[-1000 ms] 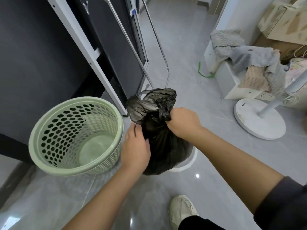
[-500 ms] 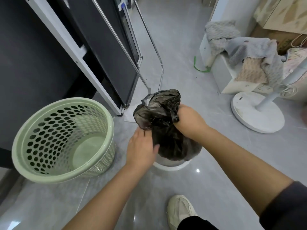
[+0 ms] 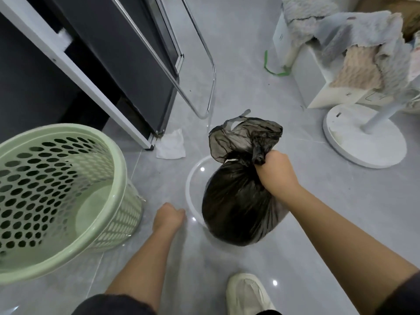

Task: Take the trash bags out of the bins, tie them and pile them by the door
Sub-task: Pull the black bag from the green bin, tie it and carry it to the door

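Note:
A full black trash bag (image 3: 236, 205) hangs in the middle of the head view, its neck gathered and its loose top (image 3: 241, 137) flaring above. My right hand (image 3: 275, 171) is shut around that neck. Behind the bag shows the white rim of a low round bin (image 3: 189, 189) on the floor. My left hand (image 3: 168, 215) is off the bag, low beside that rim, fingers curled with nothing in them. A pale green perforated bin (image 3: 56, 201) stands to the left with no bag inside.
A dark panel in a white frame and a chrome tube rail (image 3: 211, 87) stand behind. A white tissue (image 3: 171, 146) lies on the grey floor. A white fan base (image 3: 363, 137) and a white box draped with cloths (image 3: 354, 53) sit at right. My shoe (image 3: 247, 294) is below.
My left hand has let go of the bag and dropped to the left near the floor. My right hand still grips the neck, and the bag hangs free over the white bin.

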`<state>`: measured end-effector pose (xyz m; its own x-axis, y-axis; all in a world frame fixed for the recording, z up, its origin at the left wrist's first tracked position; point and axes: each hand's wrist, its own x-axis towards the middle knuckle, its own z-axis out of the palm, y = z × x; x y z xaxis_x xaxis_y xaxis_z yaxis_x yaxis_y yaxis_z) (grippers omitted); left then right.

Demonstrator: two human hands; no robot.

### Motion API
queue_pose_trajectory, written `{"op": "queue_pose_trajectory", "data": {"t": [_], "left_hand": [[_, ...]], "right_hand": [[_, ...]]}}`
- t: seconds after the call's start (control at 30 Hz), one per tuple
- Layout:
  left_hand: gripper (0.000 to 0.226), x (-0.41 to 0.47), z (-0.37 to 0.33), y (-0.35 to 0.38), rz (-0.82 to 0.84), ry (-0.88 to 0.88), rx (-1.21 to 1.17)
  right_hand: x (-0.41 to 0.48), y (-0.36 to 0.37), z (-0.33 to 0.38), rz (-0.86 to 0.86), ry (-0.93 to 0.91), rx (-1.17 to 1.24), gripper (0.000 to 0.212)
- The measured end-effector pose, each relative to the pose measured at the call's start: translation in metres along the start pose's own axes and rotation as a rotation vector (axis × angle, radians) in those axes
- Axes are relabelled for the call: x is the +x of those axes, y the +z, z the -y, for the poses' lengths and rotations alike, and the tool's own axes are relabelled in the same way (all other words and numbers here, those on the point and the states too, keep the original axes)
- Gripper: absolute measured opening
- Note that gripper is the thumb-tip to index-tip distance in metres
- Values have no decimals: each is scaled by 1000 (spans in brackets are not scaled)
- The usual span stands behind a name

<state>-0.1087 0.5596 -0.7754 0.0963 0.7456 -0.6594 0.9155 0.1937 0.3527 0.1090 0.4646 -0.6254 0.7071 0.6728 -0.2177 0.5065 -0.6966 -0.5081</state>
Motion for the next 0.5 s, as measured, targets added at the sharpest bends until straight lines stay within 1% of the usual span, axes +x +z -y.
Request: {"op": "queue_pose_trajectory", "data": {"t": [0.13,0.2,0.3,0.33,0.4,0.5], "left_hand": [[50,22,-24,22,-15,-35,-31],[46,28,-35,30,-27,-57,-23],[36,33,-45,33,-70,-19,19],[35,30,-51,30,-98,9,6],[33,21,-62,17,-192,120,-8],[26,-7,-79,-21,-364,347,116]], "right_hand": [[7,13,-11,48,-12,-17,37],[9,15,-12,65,15,-45,34],[12,13,-13,85,23,-51,35],[12,10,-13,83,18,-44,36],[11,4,-9,68,5,-41,37],[5,-11,6,47,-13,-92,36]]}}
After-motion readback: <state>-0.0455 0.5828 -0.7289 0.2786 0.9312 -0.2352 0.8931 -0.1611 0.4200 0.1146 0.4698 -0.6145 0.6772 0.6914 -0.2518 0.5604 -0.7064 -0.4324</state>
